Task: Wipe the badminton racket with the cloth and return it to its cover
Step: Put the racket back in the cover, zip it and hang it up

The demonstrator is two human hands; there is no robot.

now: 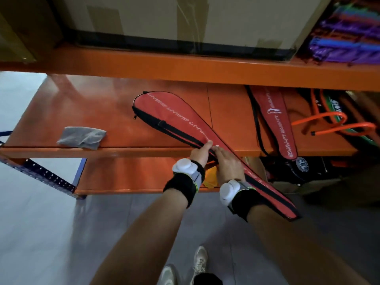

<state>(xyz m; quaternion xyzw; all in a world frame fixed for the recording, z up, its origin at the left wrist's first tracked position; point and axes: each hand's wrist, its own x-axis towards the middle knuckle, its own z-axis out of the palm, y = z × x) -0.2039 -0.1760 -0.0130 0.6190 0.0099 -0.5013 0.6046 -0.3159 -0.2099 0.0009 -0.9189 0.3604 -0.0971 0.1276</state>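
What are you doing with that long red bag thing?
A person is handling a red fabric racket cover with black edging, which lies half on the orange metal shelf and sticks out over its front edge. The left hand pinches the black zip edge while the right hand rests on the cover beside it. A crumpled grey cloth sits untouched further left.

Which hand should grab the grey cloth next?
Probably the left hand. The cloth lies on the shelf to its left, with nothing between. The right hand sits farther away, resting on the red cover.
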